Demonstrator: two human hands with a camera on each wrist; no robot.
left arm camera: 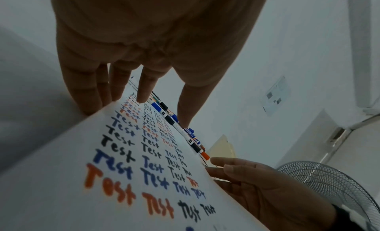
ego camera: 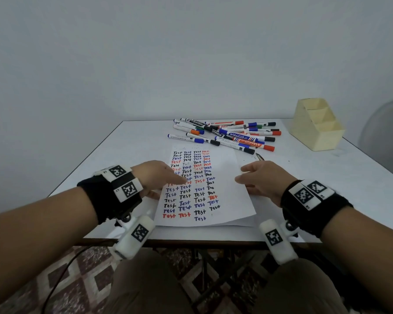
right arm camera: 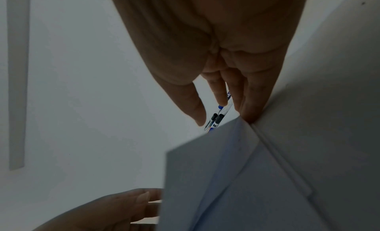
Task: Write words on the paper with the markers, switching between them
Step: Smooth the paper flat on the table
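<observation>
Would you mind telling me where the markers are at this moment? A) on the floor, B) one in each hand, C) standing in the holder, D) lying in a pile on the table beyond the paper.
D: the markers lie in a loose pile on the table beyond the paper; the left hand and right hand hold none.

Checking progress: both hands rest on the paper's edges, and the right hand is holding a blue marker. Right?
Not quite. The right hand holds no marker; its fingers lie straight at the paper edge, as the head view shows. The markers all lie in the pile beyond. The left hand is on the paper.
</observation>
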